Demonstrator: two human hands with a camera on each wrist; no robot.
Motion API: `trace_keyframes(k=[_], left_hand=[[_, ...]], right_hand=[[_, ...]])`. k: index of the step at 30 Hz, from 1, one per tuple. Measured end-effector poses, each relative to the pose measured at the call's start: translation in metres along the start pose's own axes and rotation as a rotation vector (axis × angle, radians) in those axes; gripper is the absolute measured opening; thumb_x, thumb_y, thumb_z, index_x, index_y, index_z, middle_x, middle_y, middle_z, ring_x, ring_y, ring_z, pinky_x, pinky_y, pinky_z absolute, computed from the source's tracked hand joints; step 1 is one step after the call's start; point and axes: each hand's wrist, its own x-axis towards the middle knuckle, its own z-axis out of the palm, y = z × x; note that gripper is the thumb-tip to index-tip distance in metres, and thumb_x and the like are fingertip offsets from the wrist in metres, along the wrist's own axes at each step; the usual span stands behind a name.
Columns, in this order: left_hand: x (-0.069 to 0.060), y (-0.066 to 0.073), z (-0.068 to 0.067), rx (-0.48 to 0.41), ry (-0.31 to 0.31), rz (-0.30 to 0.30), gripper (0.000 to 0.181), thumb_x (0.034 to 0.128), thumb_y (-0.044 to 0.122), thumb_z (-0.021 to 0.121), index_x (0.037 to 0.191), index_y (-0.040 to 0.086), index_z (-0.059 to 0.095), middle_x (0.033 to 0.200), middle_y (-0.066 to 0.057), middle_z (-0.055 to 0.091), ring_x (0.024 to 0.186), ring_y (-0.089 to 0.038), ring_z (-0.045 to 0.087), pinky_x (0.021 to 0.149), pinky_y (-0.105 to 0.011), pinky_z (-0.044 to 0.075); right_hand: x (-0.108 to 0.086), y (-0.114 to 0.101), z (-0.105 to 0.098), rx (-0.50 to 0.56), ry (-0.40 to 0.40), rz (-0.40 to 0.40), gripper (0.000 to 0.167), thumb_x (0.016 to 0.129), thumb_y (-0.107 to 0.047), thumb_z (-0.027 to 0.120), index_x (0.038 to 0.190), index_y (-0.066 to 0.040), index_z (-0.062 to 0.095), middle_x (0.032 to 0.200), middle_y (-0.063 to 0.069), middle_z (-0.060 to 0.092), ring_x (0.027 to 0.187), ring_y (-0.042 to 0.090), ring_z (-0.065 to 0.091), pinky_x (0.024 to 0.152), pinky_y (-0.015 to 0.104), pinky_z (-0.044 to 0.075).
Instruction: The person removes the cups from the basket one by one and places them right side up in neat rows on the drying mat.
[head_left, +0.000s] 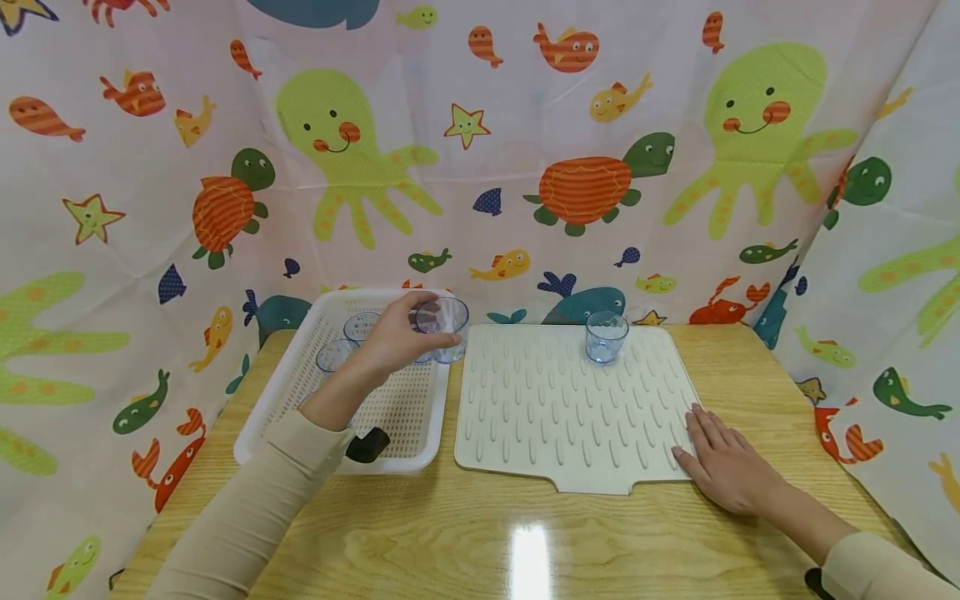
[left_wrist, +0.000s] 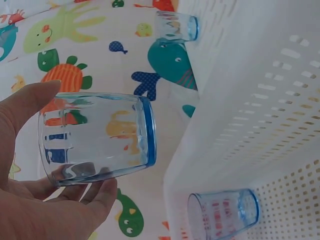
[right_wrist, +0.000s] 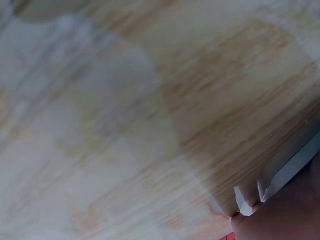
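Between thumb and fingers, my left hand (head_left: 399, 332) grips a clear blue-rimmed glass (head_left: 442, 330), held up over the basket's right side near the back. In the left wrist view the held glass (left_wrist: 100, 139) lies sideways across the picture, the left hand (left_wrist: 45, 200) round its base end. Another glass (head_left: 606, 337) stands at the back of the cream ridged mat (head_left: 555, 400). My right hand (head_left: 731, 467) lies flat, fingers straight, its fingertips on the mat's right edge. In the right wrist view only part of the right hand (right_wrist: 285, 215) shows, at the lower right corner.
A white perforated basket (head_left: 431, 433) stands on the left of the wooden table (head_left: 420, 533), with several glasses inside, one of them (head_left: 335, 356) at its left. A curtain (head_left: 480, 225) printed with sea animals hangs behind the table and at both sides.
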Motion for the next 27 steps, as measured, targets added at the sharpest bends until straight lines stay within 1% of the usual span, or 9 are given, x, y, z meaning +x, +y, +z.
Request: trace_keyframes(k=[5,8,11,16,19,27], left_hand=[[-0.003,0.003,0.006,0.010,-0.003,0.004,0.081,0.0828,0.027,0.087,0.151,0.012,0.046,0.144,-0.012,0.051,0.129,-0.032,0.051,0.105,-0.049,0.047],[-0.005,0.005,0.010,0.026,0.000,0.012,0.081,0.0825,0.028,0.087,0.151,0.011,0.046,0.142,-0.013,0.052,0.127,-0.031,0.052,0.103,-0.048,0.049],[-0.006,0.006,0.014,0.022,-0.003,0.033,0.082,0.0823,0.026,0.087,0.150,0.009,0.046,0.139,-0.013,0.055,0.125,-0.031,0.055,0.102,-0.046,0.050],[-0.009,0.010,0.021,0.025,-0.007,0.044,0.085,0.0821,0.026,0.087,0.153,0.009,0.043,0.138,-0.013,0.056,0.127,-0.033,0.056,0.101,-0.046,0.051],[-0.009,0.012,0.025,0.043,-0.005,0.038,0.087,0.0820,0.028,0.087,0.154,0.011,0.042,0.140,-0.011,0.056,0.128,-0.032,0.055,0.101,-0.046,0.052],[-0.007,0.016,0.033,0.080,-0.009,0.050,0.082,0.0820,0.030,0.087,0.151,0.014,0.046,0.141,-0.011,0.055,0.126,-0.031,0.055,0.100,-0.047,0.052]], right_hand=[[-0.001,0.003,0.000,0.000,0.005,-0.006,0.084,0.108,-0.053,0.037,0.155,0.015,0.022,0.163,0.036,0.015,0.148,0.055,0.016,0.115,0.073,0.016],[-0.002,0.003,0.000,0.000,0.003,-0.006,0.084,0.108,-0.054,0.037,0.154,0.015,0.023,0.163,0.036,0.015,0.148,0.055,0.016,0.115,0.073,0.016],[-0.002,0.004,0.000,0.000,0.001,-0.006,0.085,0.107,-0.055,0.037,0.154,0.015,0.023,0.162,0.037,0.015,0.148,0.056,0.016,0.114,0.074,0.016],[-0.003,0.004,0.001,-0.001,0.004,-0.008,0.086,0.107,-0.055,0.039,0.154,0.015,0.023,0.162,0.036,0.016,0.148,0.055,0.016,0.115,0.074,0.016],[-0.004,0.004,0.001,-0.006,0.008,-0.011,0.085,0.107,-0.054,0.039,0.154,0.015,0.024,0.163,0.036,0.016,0.148,0.055,0.017,0.115,0.073,0.016],[-0.004,0.005,0.002,-0.024,0.031,-0.027,0.081,0.108,-0.051,0.039,0.153,0.016,0.026,0.161,0.037,0.019,0.147,0.056,0.020,0.113,0.074,0.020]])
